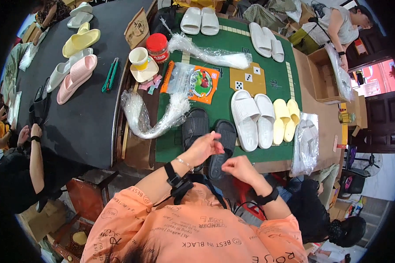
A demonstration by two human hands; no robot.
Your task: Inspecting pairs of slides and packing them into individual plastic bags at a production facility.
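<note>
Over the near edge of the green table my left hand (203, 150) is raised, its fingers partly bent and apart, with nothing visible in it. To its right, my right hand (241, 169) is closed in a pinch; anything between its fingers is too small to make out. Just beyond and beneath the hands lie a black slipper (196, 124) and a second black slipper (226, 133), side by side. The second one sticks out past the table edge. Left of them lies a looped bundle of clear thin plastic strands (138, 116).
Grey slippers (253, 120), yellow slippers (286, 121) and a bagged grey pair (306, 142) stand to the right. Beyond lie another strand bundle (210, 51), an orange bag (203, 83) and a red-lidded jar (157, 47). A cardboard box (322, 76) sits far right. Other people work around the tables.
</note>
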